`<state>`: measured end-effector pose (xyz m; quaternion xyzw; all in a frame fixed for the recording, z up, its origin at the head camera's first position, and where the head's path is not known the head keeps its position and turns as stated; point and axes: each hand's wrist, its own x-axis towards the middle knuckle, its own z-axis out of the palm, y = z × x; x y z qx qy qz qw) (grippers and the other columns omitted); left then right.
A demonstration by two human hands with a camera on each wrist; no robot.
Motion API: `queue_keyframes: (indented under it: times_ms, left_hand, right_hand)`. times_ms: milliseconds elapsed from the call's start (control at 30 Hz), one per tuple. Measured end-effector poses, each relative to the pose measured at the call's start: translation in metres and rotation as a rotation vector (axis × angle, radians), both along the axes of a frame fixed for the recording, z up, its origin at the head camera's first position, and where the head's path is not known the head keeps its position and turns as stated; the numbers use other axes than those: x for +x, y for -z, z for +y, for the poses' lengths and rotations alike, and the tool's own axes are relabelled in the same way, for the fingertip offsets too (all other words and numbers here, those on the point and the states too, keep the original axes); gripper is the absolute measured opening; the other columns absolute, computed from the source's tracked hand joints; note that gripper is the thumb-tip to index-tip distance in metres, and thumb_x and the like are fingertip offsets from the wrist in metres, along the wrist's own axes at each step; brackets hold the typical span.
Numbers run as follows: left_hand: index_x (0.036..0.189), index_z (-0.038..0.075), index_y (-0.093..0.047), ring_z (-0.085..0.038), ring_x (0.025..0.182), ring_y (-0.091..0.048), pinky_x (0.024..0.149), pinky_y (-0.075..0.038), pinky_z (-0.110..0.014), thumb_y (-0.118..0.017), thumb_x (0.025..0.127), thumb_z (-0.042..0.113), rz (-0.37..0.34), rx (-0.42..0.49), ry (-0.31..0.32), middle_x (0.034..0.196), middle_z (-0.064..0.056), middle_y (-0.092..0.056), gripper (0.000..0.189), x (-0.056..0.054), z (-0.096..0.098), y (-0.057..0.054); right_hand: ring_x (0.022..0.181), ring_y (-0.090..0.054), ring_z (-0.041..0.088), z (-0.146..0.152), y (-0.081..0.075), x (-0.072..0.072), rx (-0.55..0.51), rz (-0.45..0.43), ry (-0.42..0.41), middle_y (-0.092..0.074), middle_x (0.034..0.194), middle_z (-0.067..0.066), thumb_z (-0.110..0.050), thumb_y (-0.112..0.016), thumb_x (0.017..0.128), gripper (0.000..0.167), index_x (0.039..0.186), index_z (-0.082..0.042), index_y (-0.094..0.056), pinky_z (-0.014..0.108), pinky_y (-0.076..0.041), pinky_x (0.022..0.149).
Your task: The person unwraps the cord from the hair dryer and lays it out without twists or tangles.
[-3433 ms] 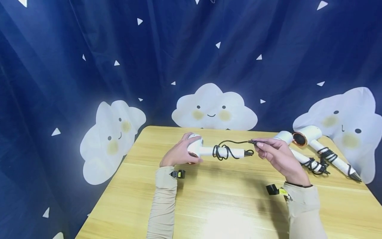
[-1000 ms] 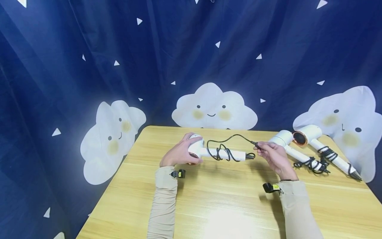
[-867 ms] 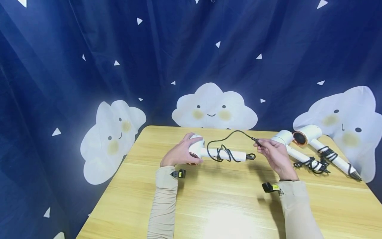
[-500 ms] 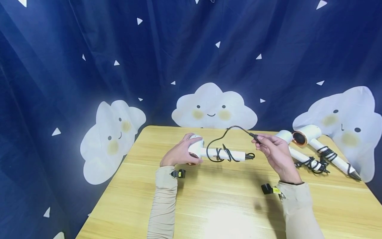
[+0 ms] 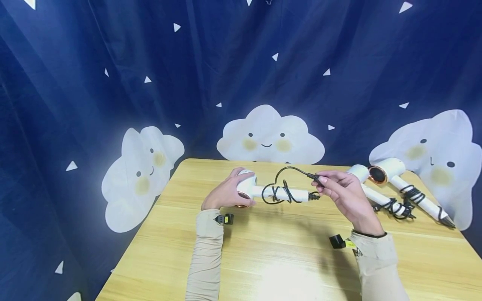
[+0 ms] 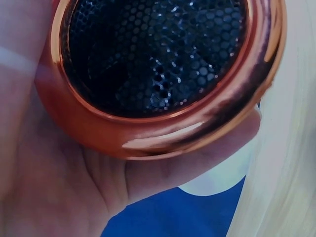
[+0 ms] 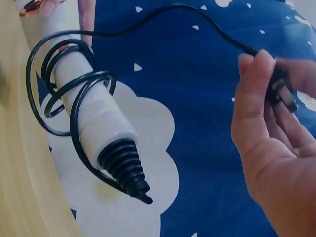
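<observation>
My left hand (image 5: 223, 194) grips the head of a white hair dryer (image 5: 302, 195), whose handle points right above the table. A copper-coloured rim (image 6: 163, 140) around dark mesh fills the left wrist view, with fingers curled behind it. Black cord (image 7: 79, 81) winds in loose loops about the handle, which ends in a ribbed black sleeve (image 7: 123, 160). From those loops the cord arches across to its plug (image 7: 280, 89), pinched between thumb and fingers of my right hand (image 5: 348, 198). The prongs face away from the cord and look blurred.
Two more white hair dryers lie at the table's right side, one (image 5: 373, 193) partly behind my right hand, the other (image 5: 395, 167) farther right. Cords are wrapped on both handles. A blue curtain (image 5: 233, 62) with clouds hangs behind the wooden table (image 5: 169, 251).
More cord has come free of the handle than in the oldest frame. Over the last half second my right hand has shifted left and slightly down with the plug. The left hand stays put.
</observation>
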<state>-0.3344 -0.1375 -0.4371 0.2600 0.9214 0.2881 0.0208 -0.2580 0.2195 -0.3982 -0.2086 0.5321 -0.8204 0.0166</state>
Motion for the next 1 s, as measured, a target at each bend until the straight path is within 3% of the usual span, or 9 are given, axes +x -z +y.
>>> queue_keyframes:
  times_ms: [200, 367, 633, 833, 1000]
  left_hand:
    - [0.152, 0.037, -0.049, -0.022, 0.122, -0.057, 0.09, -0.054, -0.035, -0.086, 0.069, 0.054, 0.009, 0.002, -0.005, 0.163, -0.001, -0.035, 0.092, 0.0, -0.001, 0.0]
    - [0.152, 0.034, -0.05, -0.023, 0.122, -0.057, 0.09, -0.054, -0.036, -0.086, 0.069, 0.053, 0.008, 0.011, -0.003, 0.163, -0.003, -0.035, 0.092, 0.0, -0.002, -0.001]
    - [0.152, 0.034, -0.049, -0.022, 0.124, -0.055, 0.092, -0.053, -0.037, -0.086, 0.069, 0.053, 0.004, 0.015, -0.01, 0.162, -0.001, -0.035, 0.093, 0.0, -0.005, -0.001]
    - [0.153, 0.029, -0.05, -0.023, 0.124, -0.055, 0.094, -0.053, -0.039, -0.087, 0.069, 0.053, 0.001, 0.033, -0.005, 0.162, -0.001, -0.036, 0.095, -0.001, -0.006, -0.001]
    - [0.153, 0.028, -0.05, -0.023, 0.126, -0.055, 0.096, -0.053, -0.041, -0.087, 0.069, 0.054, 0.003, 0.042, -0.001, 0.161, -0.002, -0.036, 0.096, -0.002, -0.007, 0.0]
  right_hand:
    - [0.076, -0.072, 0.009, 0.001, 0.0, 0.001, 0.106, 0.046, -0.106, -0.079, 0.102, 0.005, 0.01, -0.048, 0.103, 0.032, 0.118, -0.005, -0.072, 0.021, -0.059, 0.068]
    - [0.079, -0.072, 0.008, 0.002, 0.002, 0.002, 0.169, 0.032, -0.159, -0.078, 0.103, 0.002, 0.011, -0.049, 0.102, 0.035, 0.119, -0.009, -0.072, 0.022, -0.06, 0.073]
    - [0.086, -0.071, 0.008, 0.004, 0.005, 0.003, 0.338, 0.019, -0.215, -0.078, 0.102, -0.001, 0.007, -0.056, 0.1, 0.033, 0.121, -0.01, -0.073, 0.027, -0.06, 0.08]
    - [0.083, -0.073, 0.008, 0.007, 0.013, -0.003, 0.405, 0.051, -0.332, -0.079, 0.104, 0.0, 0.01, -0.059, 0.096, 0.035, 0.121, -0.01, -0.074, 0.028, -0.061, 0.078]
    - [0.079, -0.073, 0.007, 0.013, 0.023, -0.009, 0.539, 0.08, -0.362, -0.078, 0.098, -0.003, 0.007, -0.066, 0.093, 0.028, 0.117, -0.005, -0.074, 0.03, -0.061, 0.076]
